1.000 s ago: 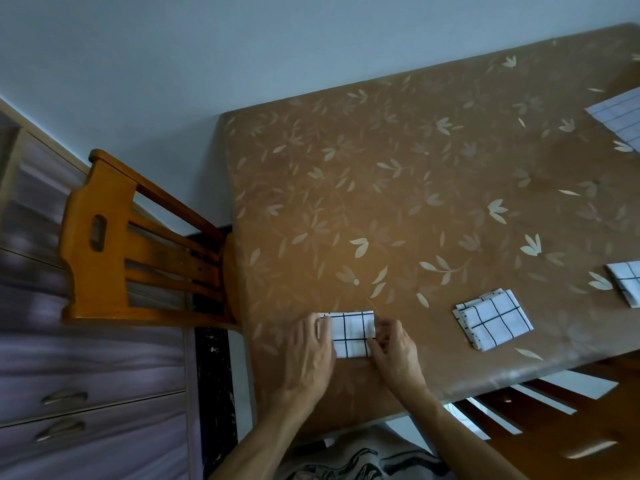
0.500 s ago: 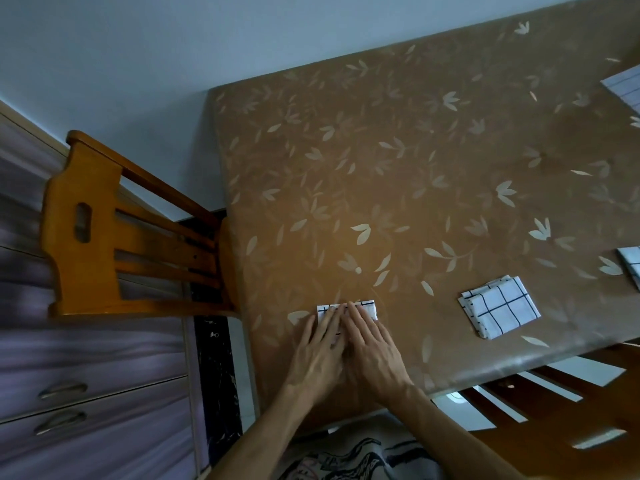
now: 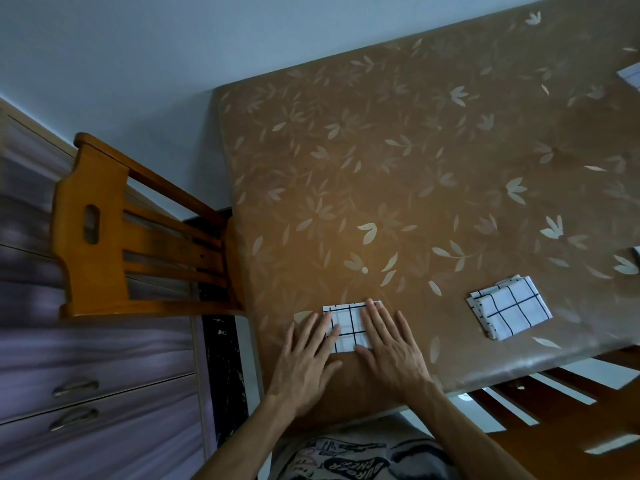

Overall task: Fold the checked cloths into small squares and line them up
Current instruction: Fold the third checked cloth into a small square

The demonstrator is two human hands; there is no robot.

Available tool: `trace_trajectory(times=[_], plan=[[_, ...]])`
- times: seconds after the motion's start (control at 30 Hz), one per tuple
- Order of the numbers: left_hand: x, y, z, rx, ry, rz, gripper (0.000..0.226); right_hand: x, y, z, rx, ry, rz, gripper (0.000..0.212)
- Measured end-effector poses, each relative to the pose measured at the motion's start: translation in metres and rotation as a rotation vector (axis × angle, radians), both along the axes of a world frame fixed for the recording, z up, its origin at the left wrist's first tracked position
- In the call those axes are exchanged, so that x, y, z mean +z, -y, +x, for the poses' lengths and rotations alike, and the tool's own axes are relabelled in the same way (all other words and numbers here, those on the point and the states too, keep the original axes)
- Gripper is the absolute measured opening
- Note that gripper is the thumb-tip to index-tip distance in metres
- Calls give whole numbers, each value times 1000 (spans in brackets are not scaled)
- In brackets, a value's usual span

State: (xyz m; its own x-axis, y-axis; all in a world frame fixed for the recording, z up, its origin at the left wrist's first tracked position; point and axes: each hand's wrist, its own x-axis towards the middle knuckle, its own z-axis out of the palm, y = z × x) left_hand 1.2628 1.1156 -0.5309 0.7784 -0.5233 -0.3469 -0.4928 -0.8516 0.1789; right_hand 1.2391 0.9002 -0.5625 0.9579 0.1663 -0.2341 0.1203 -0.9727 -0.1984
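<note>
A small folded white cloth with black checks lies near the front left corner of the brown leaf-patterned table. My left hand lies flat with straight fingers on the cloth's left edge. My right hand presses flat on its right side, fingers spread. A second folded checked cloth rests on the table to the right, apart from both hands. A sliver of another cloth shows at the right frame edge, and a corner of a further checked cloth at the far right.
An orange wooden chair stands at the table's left side. A purple chest of drawers is beyond it on the left. Another wooden chair sits at the lower right, under the table's front edge.
My hands went from pinching the cloth's sides to lying flat together over it, then slid apart, uncovering its middle. The view has shifted a little.
</note>
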Motion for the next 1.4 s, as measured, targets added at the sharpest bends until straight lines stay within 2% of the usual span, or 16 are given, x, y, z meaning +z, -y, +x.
trace_trajectory(times=[0.13, 0.23, 0.47, 0.57, 0.67, 0.83, 1.2, 1.4], plan=[[2, 28, 11, 144, 81, -113, 32, 6, -1, 2, -13, 3, 33, 62], [-5, 36, 21, 122, 93, -71, 52, 8, 3, 7, 37, 40, 24, 60], [-7, 34, 14, 86, 132, -81, 43, 21, 3, 16, 68, 109, 37, 58], [-7, 35, 14, 105, 177, -60, 52, 24, -7, 17, 68, 155, 78, 56], [-11, 36, 11, -14, 174, 37, 65, 15, -16, 16, 116, 112, 98, 62], [-23, 32, 6, 68, 93, 31, 64, 2, -18, 11, 87, 32, 54, 63], [-18, 31, 5, 54, 101, 77, 64, -9, -21, 8, 74, 19, 61, 66], [-13, 21, -1, 161, 68, 103, 67, 3, 9, -2, -84, 7, 16, 64]])
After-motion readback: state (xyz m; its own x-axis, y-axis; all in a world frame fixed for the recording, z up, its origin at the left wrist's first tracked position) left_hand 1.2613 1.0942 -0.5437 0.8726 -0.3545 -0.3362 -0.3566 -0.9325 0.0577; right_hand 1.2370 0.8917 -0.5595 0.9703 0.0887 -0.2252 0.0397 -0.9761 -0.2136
